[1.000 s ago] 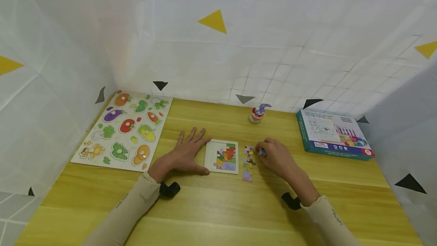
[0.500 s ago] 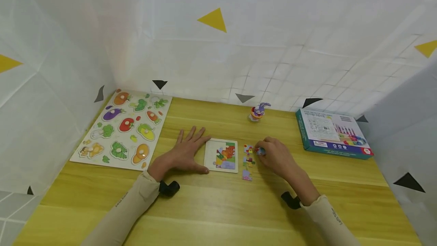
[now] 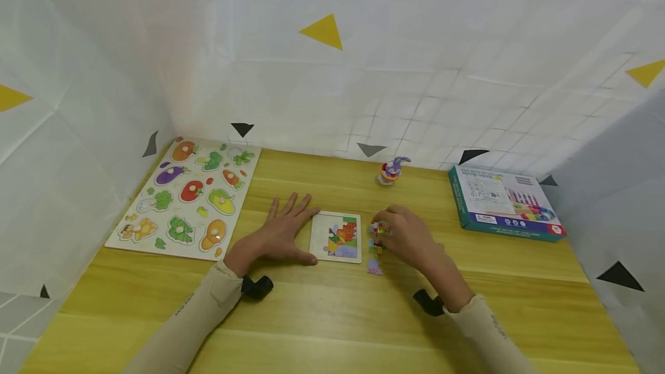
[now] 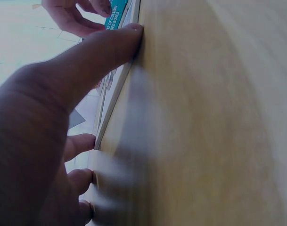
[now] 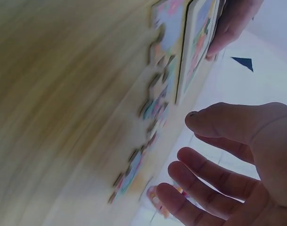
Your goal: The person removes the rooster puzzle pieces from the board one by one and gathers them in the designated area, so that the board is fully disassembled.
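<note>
Puzzle tray (image 3: 318,235): one
Loose puzzle pieces (image 3: 374,267): at least three
Hands (image 3: 275,238): two
Vegetable board (image 3: 182,250): one
Large vegetables (image 3: 192,190): eleven
Rabbit toy (image 3: 389,172): one
Box (image 3: 485,198): one

"What's at the left of the table (image 3: 312,328)?"
"A board (image 3: 179,206) of colourful vegetables."
"And towards the back?"
"A purple-eared toy (image 3: 391,171) near the white sheeting (image 3: 291,91); a teal-edged box (image 3: 506,204) lies farther right."
</note>
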`<state>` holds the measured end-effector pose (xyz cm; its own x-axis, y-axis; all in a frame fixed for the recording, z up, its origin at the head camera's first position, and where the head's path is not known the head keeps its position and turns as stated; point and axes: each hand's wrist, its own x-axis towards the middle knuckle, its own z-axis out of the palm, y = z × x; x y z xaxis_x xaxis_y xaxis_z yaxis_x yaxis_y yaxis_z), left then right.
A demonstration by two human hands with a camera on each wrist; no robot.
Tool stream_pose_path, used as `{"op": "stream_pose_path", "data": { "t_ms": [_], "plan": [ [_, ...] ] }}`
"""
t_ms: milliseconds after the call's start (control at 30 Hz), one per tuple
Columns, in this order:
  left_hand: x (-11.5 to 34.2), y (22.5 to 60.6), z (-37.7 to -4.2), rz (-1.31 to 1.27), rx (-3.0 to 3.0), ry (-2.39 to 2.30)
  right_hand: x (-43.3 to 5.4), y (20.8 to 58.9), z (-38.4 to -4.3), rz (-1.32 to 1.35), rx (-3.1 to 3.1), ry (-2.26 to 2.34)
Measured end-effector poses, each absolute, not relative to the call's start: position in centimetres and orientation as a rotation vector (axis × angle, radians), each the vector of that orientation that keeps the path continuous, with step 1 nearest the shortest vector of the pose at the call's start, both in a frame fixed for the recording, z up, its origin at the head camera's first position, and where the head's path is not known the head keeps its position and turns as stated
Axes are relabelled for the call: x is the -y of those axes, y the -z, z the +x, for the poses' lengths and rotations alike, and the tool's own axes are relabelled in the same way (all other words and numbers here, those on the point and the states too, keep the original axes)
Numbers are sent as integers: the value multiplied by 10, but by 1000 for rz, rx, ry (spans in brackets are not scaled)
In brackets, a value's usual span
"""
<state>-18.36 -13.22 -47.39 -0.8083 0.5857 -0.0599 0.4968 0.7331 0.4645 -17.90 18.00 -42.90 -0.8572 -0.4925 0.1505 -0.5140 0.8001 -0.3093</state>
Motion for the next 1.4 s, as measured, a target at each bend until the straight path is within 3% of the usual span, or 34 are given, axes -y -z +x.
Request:
{"op": "stream_pose_path", "data": {
  "t_ms": [667,1400],
  "plan": [
    [132,472,-183,860,-2747,-625,-132,435,-177,921,2971,-522],
    [133,474,-184,869,-2737,-638,-110,440,-177,1061,2868,-586]
  ]
}}
